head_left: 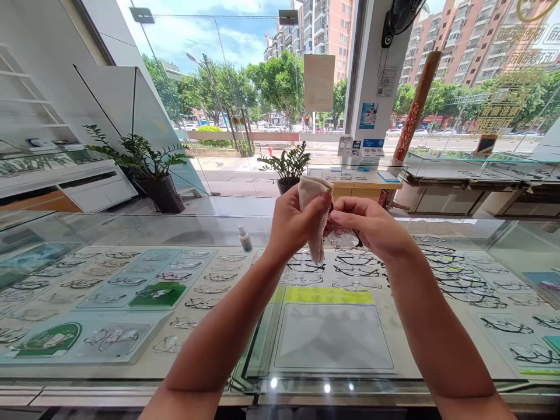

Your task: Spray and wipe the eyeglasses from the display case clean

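Note:
Above a glass display counter (131, 233), my left hand (291, 224) is closed on a beige cleaning cloth (315, 219) that hangs down from its fingers. My right hand (371, 230) pinches a pair of glasses (344, 238). One clear lens shows below its fingers; the rest of the frame is hidden by the cloth and both hands. The cloth is pressed against the glasses where the two hands meet.
Under the counter glass lie several rows of spectacle frames (459, 280) on trays. A small spray bottle (245, 239) stands on the counter left of my hands. A grey mat (332, 338) lies in front of me. Potted plants (153, 169) and another counter (354, 178) stand behind.

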`<state>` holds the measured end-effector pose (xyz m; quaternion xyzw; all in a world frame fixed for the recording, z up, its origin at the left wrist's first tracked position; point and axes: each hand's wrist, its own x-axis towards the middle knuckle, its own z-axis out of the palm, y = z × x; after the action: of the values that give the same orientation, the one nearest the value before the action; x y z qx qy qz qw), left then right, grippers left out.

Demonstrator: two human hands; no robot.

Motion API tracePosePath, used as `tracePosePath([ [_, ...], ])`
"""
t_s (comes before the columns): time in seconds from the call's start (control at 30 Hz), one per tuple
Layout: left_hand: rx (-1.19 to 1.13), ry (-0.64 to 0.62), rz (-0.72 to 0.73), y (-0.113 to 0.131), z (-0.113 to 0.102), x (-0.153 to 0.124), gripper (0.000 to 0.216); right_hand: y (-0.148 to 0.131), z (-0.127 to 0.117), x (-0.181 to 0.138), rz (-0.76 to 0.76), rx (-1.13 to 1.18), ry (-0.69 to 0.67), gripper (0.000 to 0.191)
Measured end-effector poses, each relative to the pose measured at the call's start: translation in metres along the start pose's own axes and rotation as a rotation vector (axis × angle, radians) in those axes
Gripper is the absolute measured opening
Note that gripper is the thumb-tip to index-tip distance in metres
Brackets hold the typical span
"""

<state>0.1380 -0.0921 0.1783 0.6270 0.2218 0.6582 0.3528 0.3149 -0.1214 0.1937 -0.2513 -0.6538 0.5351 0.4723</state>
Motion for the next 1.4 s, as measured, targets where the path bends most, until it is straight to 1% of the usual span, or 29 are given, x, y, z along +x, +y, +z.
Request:
tracePosePath([
  [0.03, 0.018, 0.016, 0.010, -0.001, -0.002, 0.001, 0.044, 0.000, 0.001, 0.000, -0.003, -0.006, 0.001, 0.022],
  [0.07, 0.028, 0.004, 0.006, 0.000, -0.005, 0.003, 0.048, -0.001, 0.001, 0.000, -0.005, -0.014, 0.002, 0.021],
  [0.1, 0.024, -0.037, -0.012, 0.001, -0.009, 0.005, 0.051, -0.001, 0.000, 0.000, -0.006, -0.024, 0.004, 0.019],
  [0.17, -0.017, -0.181, -0.077, 0.005, -0.019, 0.011, 0.051, -0.003, -0.004, -0.001, 0.001, -0.030, 0.013, 0.016],
  [0.23, -0.074, -0.335, -0.149, 0.009, -0.027, 0.014, 0.043, -0.004, -0.008, -0.002, 0.017, -0.011, 0.019, 0.016],
  [0.27, -0.101, -0.380, -0.173, 0.010, -0.028, 0.015, 0.040, -0.004, -0.009, -0.002, 0.023, 0.006, 0.021, 0.017],
  [0.3, -0.127, -0.394, -0.185, 0.010, -0.026, 0.014, 0.040, -0.004, -0.009, -0.002, 0.022, 0.022, 0.025, 0.018],
  [0.33, -0.153, -0.375, -0.183, 0.008, -0.022, 0.013, 0.041, -0.003, -0.009, -0.001, 0.015, 0.032, 0.032, 0.019],
  [0.37, -0.181, -0.330, -0.173, 0.005, -0.016, 0.010, 0.041, -0.002, -0.007, -0.001, 0.004, 0.035, 0.040, 0.020],
  [0.47, -0.229, -0.101, -0.140, -0.008, 0.003, 0.003, 0.041, 0.005, -0.001, 0.002, -0.015, 0.023, 0.038, 0.022],
  [0.53, -0.184, 0.026, -0.123, -0.014, 0.006, 0.003, 0.046, 0.008, 0.003, 0.004, -0.002, 0.020, 0.017, 0.022],
  [0.57, -0.151, 0.039, -0.121, -0.016, 0.003, 0.004, 0.049, 0.008, 0.003, 0.005, 0.006, 0.020, 0.010, 0.022],
  [0.6, -0.123, 0.010, -0.122, -0.016, -0.002, 0.007, 0.050, 0.008, 0.002, 0.005, 0.012, 0.021, 0.011, 0.023],
  [0.63, -0.103, -0.058, -0.129, -0.015, -0.009, 0.010, 0.050, 0.007, 0.001, 0.005, 0.015, 0.024, 0.019, 0.023],
  [0.7, -0.098, -0.239, -0.145, -0.011, -0.021, 0.016, 0.047, 0.003, -0.003, 0.005, 0.020, 0.027, 0.039, 0.024],
  [0.73, -0.108, -0.303, -0.146, -0.009, -0.024, 0.017, 0.044, 0.001, -0.006, 0.005, 0.022, 0.029, 0.043, 0.025],
  [0.77, -0.125, -0.337, -0.143, -0.007, -0.024, 0.017, 0.042, 0.000, -0.008, 0.004, 0.024, 0.035, 0.041, 0.025],
  [0.83, -0.173, -0.312, -0.129, -0.006, -0.016, 0.013, 0.043, -0.001, -0.009, 0.004, 0.011, 0.064, 0.034, 0.026],
  [0.9, -0.213, -0.217, -0.102, -0.007, -0.001, 0.005, 0.045, 0.001, -0.007, 0.005, -0.022, 0.084, 0.038, 0.028],
  [0.97, -0.190, -0.097, -0.059, -0.009, 0.011, -0.002, 0.043, 0.006, -0.001, 0.006, -0.046, 0.059, 0.032, 0.031],
  [1.03, -0.143, 0.015, -0.037, -0.011, 0.015, -0.005, 0.043, 0.011, 0.004, 0.007, -0.044, 0.021, -0.005, 0.031],
  [1.1, -0.120, 0.087, -0.039, -0.012, 0.010, -0.003, 0.049, 0.014, 0.008, 0.008, -0.040, 0.005, -0.050, 0.028],
  [1.13, -0.122, 0.092, -0.051, -0.012, 0.005, 0.000, 0.052, 0.014, 0.008, 0.008, -0.043, 0.007, -0.063, 0.025],
  [1.17, -0.131, 0.070, -0.070, -0.012, 0.000, 0.003, 0.054, 0.013, 0.007, 0.007, -0.047, 0.012, -0.065, 0.022],
  [1.27, -0.185, -0.089, -0.136, -0.012, -0.014, 0.013, 0.052, 0.009, 0.000, 0.006, -0.049, 0.054, -0.030, 0.018],
  [1.33, -0.235, -0.177, -0.147, -0.012, -0.016, 0.015, 0.045, 0.007, -0.006, 0.006, -0.034, 0.101, -0.005, 0.019],
  [1.4, -0.287, -0.204, -0.134, -0.012, -0.012, 0.014, 0.040, 0.009, -0.008, 0.007, -0.019, 0.145, 0.004, 0.020],
])
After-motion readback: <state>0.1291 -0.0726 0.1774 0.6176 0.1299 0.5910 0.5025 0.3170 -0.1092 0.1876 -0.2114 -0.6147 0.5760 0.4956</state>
